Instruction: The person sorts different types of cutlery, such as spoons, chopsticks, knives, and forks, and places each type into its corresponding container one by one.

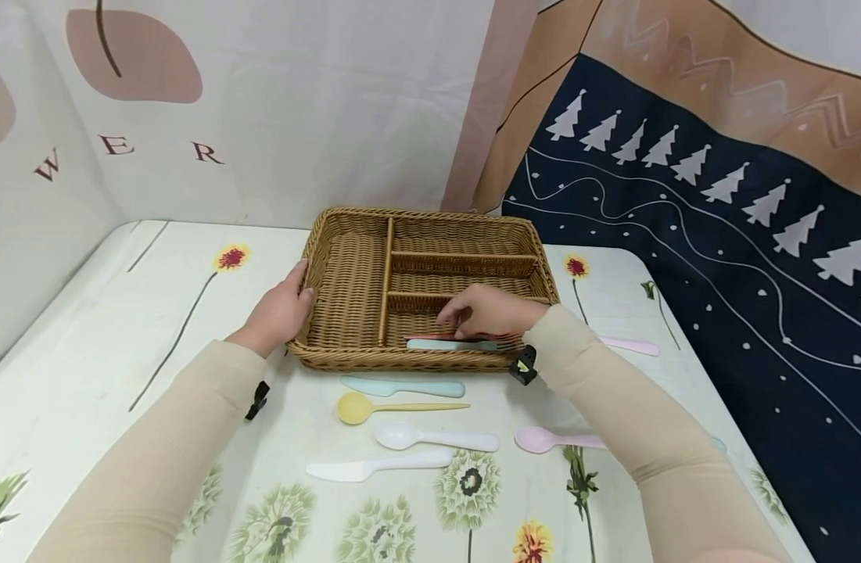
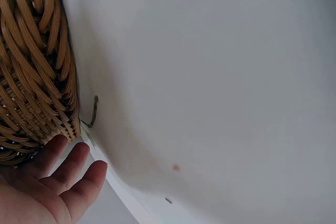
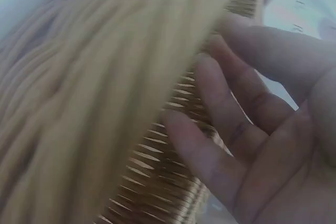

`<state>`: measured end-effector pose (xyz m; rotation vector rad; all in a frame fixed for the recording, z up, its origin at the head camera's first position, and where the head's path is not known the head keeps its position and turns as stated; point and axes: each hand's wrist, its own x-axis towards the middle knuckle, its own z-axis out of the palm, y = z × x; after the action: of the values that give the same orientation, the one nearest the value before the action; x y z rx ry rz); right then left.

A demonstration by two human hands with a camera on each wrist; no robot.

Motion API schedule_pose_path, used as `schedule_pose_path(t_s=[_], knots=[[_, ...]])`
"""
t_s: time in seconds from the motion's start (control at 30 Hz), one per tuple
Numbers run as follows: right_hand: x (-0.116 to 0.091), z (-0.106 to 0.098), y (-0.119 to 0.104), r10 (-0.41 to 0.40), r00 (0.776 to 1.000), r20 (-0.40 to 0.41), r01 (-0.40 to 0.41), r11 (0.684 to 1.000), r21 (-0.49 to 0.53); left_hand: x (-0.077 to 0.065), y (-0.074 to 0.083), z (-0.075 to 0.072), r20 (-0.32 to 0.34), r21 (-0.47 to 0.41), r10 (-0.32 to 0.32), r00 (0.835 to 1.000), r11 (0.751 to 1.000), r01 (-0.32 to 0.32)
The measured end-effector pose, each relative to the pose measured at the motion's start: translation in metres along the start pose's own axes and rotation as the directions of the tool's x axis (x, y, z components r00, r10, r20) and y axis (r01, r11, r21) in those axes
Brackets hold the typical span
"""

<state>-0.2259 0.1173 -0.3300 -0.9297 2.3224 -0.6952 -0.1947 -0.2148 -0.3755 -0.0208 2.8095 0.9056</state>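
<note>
A brown wicker basket (image 1: pixel 349 360) with dividers stands on the table. At its left rim is my left hand (image 1: pixel 278 309), thumb over the edge and the other fingers along the outer wall (image 2: pixel 31 72). My right hand (image 1: pixel 489 310) reaches into the front right compartment, fingers loosely bent and apart. Just under its fingertips lie a red fork (image 1: pixel 419 337) and a light blue utensil (image 1: pixel 440 344), partly covered by the hand. In the right wrist view the basket's rim (image 3: pixel 121 77) hides some fingertips; nothing shows in the palm.
In front of the basket lie a light blue knife (image 1: pixel 402 387), a yellow spoon (image 1: pixel 355 408), a white spoon (image 1: pixel 398 435) and a white knife (image 1: pixel 381 464). To the right are a pink spoon (image 1: pixel 536 439) and a pink handle (image 1: pixel 634 346), partly behind the right arm.
</note>
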Motion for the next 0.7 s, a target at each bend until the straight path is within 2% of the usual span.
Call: schedule_pose_path(t_s=[0.3, 0.53, 0.7], knots=[[-0.023, -0.011, -0.009, 0.036, 0.989, -0.145, -0.024, 0.996, 0.083, -0.001, 0.000, -0.001, 0.002, -0.004, 0.002, 1.000, 1.000, -0.002], [-0.044, -0.020, 0.001, 0.098, 0.951, -0.293, -0.041, 0.980, 0.194, 0.000, 0.000, -0.001, -0.009, 0.006, 0.001, 1.000, 1.000, -0.001], [-0.061, -0.026, 0.010, 0.153, 0.929, -0.336, -0.055, 0.958, 0.282, 0.000, 0.000, 0.000, -0.010, 0.010, 0.000, 1.000, 1.000, 0.000]])
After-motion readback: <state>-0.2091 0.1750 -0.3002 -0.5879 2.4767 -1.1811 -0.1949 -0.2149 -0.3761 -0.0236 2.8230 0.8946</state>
